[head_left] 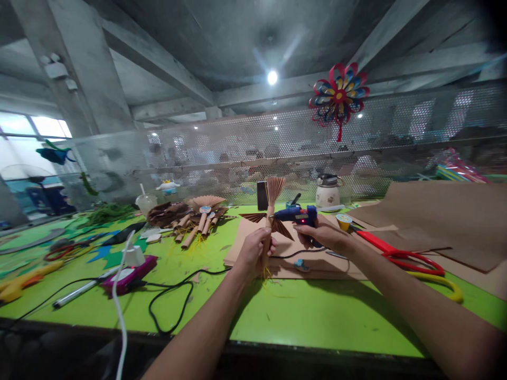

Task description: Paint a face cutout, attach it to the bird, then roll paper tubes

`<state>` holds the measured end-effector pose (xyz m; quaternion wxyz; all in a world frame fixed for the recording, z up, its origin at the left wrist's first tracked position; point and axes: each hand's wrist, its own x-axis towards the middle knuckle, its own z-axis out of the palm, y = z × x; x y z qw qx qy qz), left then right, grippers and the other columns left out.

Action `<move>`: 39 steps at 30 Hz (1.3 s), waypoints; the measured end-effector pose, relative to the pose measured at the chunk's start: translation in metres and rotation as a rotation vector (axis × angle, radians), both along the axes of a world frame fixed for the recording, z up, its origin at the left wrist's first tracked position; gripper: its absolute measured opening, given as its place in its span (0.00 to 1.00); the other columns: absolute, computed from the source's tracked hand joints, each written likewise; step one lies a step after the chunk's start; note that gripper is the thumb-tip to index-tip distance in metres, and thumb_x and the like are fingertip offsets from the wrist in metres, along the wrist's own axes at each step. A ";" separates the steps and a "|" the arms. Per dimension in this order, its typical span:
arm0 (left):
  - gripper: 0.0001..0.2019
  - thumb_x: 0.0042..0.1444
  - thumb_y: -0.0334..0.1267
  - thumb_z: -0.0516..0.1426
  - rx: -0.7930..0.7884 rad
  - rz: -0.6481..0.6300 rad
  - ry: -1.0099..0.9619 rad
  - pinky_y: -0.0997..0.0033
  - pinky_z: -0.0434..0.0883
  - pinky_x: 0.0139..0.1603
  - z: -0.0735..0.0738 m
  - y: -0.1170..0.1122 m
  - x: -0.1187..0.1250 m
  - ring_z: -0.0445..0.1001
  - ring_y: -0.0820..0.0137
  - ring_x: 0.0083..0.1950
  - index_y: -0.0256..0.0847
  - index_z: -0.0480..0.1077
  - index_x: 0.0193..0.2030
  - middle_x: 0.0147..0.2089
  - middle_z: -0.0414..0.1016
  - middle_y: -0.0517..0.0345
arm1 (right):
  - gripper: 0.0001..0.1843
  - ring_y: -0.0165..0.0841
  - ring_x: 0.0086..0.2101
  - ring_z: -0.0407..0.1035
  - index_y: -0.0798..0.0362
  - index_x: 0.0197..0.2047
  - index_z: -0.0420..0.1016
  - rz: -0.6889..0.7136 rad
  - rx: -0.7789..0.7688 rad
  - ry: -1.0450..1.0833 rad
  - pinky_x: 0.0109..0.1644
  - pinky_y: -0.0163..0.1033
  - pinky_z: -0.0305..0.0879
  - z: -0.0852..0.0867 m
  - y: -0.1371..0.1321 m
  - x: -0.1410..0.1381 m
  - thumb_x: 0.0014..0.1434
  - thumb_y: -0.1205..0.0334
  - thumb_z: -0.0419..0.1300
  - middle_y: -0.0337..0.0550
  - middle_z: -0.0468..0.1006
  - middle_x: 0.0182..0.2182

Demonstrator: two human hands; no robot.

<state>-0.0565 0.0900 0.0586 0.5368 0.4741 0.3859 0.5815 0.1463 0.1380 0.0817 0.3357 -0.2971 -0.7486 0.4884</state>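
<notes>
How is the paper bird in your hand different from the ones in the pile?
The held bird stands upright in the left hand; the pile birds lie flat on the table. The pile birds show round blue-and-white stickers; the held bird shows none. The right hand aims a glue gun at the held bird, not the pile birds. Both are brown pleated paper on tubes.

no readable text, labels or numbers anywhere
</notes>
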 end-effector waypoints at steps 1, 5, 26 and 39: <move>0.10 0.51 0.43 0.58 -0.007 -0.001 0.007 0.77 0.59 0.22 0.000 -0.001 0.001 0.64 0.77 0.21 0.38 0.66 0.30 0.25 0.72 0.57 | 0.21 0.26 0.20 0.62 0.56 0.23 0.68 -0.009 0.016 -0.005 0.25 0.33 0.58 0.001 0.000 0.000 0.59 0.47 0.57 0.39 0.69 0.18; 0.13 0.50 0.46 0.59 -0.073 0.006 0.024 0.78 0.55 0.19 0.000 -0.002 0.002 0.63 0.77 0.20 0.38 0.66 0.31 0.25 0.72 0.57 | 0.21 0.26 0.20 0.62 0.55 0.22 0.67 -0.041 0.076 0.027 0.25 0.33 0.59 0.003 0.002 0.002 0.58 0.48 0.58 0.38 0.68 0.18; 0.12 0.50 0.46 0.58 -0.071 -0.001 -0.008 0.77 0.55 0.18 0.004 -0.006 0.002 0.61 0.77 0.18 0.38 0.68 0.29 0.22 0.71 0.58 | 0.19 0.26 0.19 0.62 0.55 0.23 0.66 -0.022 0.084 0.054 0.25 0.35 0.59 0.004 0.001 0.002 0.57 0.51 0.59 0.38 0.68 0.18; 0.12 0.50 0.45 0.59 -0.068 -0.014 -0.060 0.78 0.56 0.19 0.001 -0.003 0.003 0.64 0.76 0.20 0.38 0.66 0.29 0.23 0.71 0.58 | 0.16 0.27 0.19 0.63 0.55 0.25 0.67 -0.005 0.079 0.027 0.24 0.34 0.59 0.005 -0.002 0.002 0.56 0.52 0.60 0.37 0.69 0.17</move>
